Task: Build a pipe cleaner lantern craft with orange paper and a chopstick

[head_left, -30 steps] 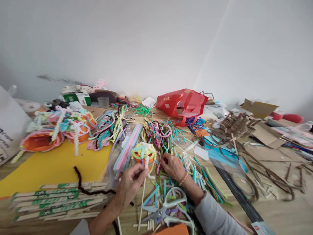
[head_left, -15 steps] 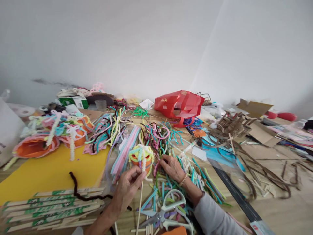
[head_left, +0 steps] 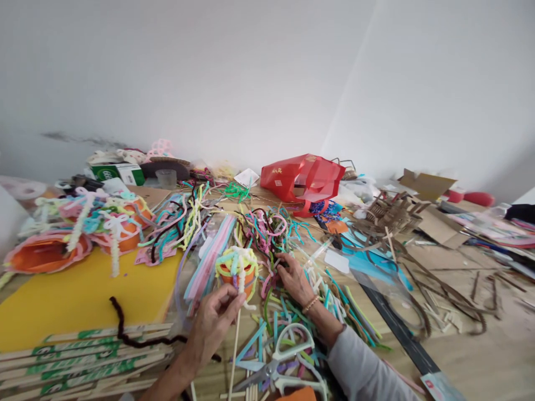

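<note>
My left hand (head_left: 215,317) is closed in a pinch at the base of a small orange craft figure (head_left: 249,277), trimmed with yellow, light blue and white pipe cleaners. A thin wooden stick (head_left: 234,353) runs down from it, below my fingertips. To the right, my right hand (head_left: 296,281) reaches into a pile of mixed pipe cleaners (head_left: 267,228). Its fingers are bent together at the pile's near edge, and what they hold, if anything, is too small to make out. White-handled scissors (head_left: 273,367) lie partly spread between my forearms, on cut pipe-cleaner pieces.
At left, similar orange crafts (head_left: 125,239) rest by a yellow sheet (head_left: 92,289); a dark brown pipe cleaner (head_left: 121,328) and paper-wrapped chopsticks (head_left: 83,356) lie nearer. A red bag (head_left: 288,181) stands at the back. Brown strips (head_left: 438,295) and cardboard (head_left: 445,225) spread rightward.
The view has shifted slightly, so most things sit a little further left. My right hand's fingers have moved slightly up into the pile; my left hand keeps its grip on the craft figure.
</note>
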`<control>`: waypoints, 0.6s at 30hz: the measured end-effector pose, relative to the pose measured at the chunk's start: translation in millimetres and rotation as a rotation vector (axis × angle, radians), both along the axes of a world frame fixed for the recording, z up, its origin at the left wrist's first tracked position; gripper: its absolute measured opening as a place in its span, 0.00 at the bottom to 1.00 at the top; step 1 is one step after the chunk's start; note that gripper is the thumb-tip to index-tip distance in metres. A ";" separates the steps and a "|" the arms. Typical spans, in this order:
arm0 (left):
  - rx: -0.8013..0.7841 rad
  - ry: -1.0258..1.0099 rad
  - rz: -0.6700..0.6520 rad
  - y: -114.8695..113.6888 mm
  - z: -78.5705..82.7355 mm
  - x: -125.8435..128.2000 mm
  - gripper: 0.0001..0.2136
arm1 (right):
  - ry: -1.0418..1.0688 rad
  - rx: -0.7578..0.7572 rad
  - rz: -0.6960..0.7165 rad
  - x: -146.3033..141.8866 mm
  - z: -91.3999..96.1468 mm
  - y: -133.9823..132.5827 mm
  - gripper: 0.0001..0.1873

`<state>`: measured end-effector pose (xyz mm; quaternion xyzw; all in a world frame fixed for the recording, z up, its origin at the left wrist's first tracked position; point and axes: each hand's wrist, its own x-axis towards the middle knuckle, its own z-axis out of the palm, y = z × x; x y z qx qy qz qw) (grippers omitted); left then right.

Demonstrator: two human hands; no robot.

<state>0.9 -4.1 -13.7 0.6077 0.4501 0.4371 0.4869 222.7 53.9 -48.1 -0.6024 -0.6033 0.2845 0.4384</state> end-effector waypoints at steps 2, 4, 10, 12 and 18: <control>-0.001 -0.003 0.000 -0.1 -0.4 -0.2 0.15 | 0.024 -0.009 -0.006 -0.6 0.5 -0.4 0.16; 0.004 -0.004 0.000 0.1 -0.5 -0.5 0.15 | 0.055 -0.020 -0.017 -0.9 2.1 -1.1 0.15; 0.004 -0.010 -0.002 0.9 1.1 0.1 0.15 | 0.125 0.032 -0.037 -3.8 12.8 -6.0 0.13; 0.000 -0.010 -0.002 0.9 1.7 0.6 0.15 | 0.139 0.058 -0.036 -5.9 17.4 -9.3 0.11; 0.002 -0.015 -0.009 0.4 1.2 0.5 0.15 | 0.179 0.058 0.016 -7.8 30.7 -17.2 0.16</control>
